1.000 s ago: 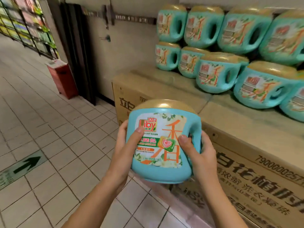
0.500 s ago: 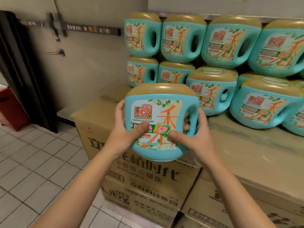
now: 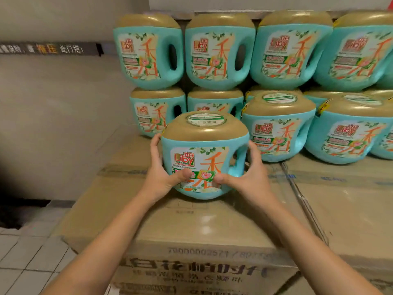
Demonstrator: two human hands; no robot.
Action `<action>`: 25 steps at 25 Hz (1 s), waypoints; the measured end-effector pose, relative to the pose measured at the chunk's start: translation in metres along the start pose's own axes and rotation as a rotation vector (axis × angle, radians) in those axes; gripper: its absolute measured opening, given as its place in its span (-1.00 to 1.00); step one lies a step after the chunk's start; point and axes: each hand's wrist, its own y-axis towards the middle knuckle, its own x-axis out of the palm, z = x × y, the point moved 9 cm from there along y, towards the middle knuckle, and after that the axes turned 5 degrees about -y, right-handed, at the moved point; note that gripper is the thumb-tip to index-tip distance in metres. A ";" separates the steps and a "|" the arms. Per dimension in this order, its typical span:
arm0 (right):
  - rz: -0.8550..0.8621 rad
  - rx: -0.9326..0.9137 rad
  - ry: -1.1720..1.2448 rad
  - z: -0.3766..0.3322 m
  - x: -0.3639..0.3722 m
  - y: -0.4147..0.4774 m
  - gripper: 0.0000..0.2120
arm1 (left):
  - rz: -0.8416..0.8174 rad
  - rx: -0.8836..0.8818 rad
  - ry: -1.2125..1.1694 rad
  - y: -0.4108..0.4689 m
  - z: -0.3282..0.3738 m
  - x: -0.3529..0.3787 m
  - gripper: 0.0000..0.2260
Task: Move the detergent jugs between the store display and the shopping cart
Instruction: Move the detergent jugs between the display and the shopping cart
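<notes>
A teal detergent jug [image 3: 204, 150] with a gold lid and a Liby label sits upright low over, or on, the cardboard box top [image 3: 148, 211] of the store display. My left hand [image 3: 161, 173] grips its left side, thumb on the label. My right hand [image 3: 244, 177] grips its right side by the handle, thumb also on the label. Behind it, several identical jugs are stacked in two rows: an upper row [image 3: 148, 52] and a lower row [image 3: 278, 128]. No shopping cart is in view.
Sealed cardboard cartons [image 3: 340, 205] with printed text form the display base. A beige wall [image 3: 63, 116] with a dark signage strip stands at the left. White tiled floor [image 3: 27, 258] shows at the lower left, beside the cartons.
Both hands have carried the jug forward and down, from chest height beside the display to the carton top in front of the stacked jugs. The view has closed in on the display.
</notes>
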 end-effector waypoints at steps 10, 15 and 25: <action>0.096 0.003 -0.397 0.021 0.000 0.041 0.07 | 0.174 0.008 0.066 0.045 -0.030 -0.006 -0.14; 0.643 -0.142 -0.499 0.003 -0.091 0.035 -0.43 | 0.185 0.028 0.242 0.039 -0.027 0.007 0.15; 0.696 0.168 -0.497 0.055 -0.127 0.047 -0.01 | 0.320 -0.016 0.267 0.054 -0.036 0.008 0.23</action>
